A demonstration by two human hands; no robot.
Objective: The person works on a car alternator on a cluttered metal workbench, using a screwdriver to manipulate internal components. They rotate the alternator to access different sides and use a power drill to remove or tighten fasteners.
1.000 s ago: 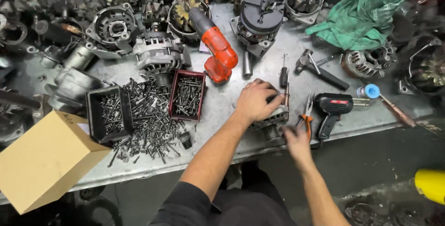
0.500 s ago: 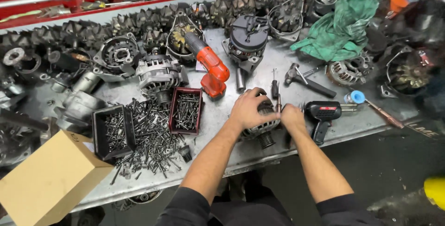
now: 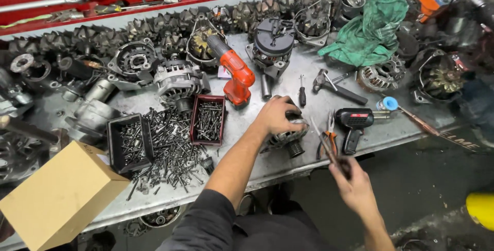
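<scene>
My left hand [image 3: 276, 115] rests on top of a grey alternator [image 3: 289, 138] near the front edge of the metal workbench [image 3: 247, 127], gripping its body. Off the bench's front edge, my right hand [image 3: 354, 185] holds a thin, blurred tool [image 3: 325, 145] that points up toward the alternator. Orange-handled pliers [image 3: 330, 137] lie just right of the alternator, beside a black and red power tool [image 3: 353, 123].
An orange cordless drill [image 3: 234, 71], a hammer [image 3: 334, 87] and a screwdriver [image 3: 302, 92] lie behind the alternator. Two trays [image 3: 208, 121] and a pile of loose screws [image 3: 170, 153] sit left. A cardboard box [image 3: 59, 194] stands at the front left. Several alternator parts line the back, with a green rag [image 3: 373, 32].
My right hand has pulled away from the alternator, down and right past the bench edge, now with a thin tool in it. My left hand stays on the alternator.
</scene>
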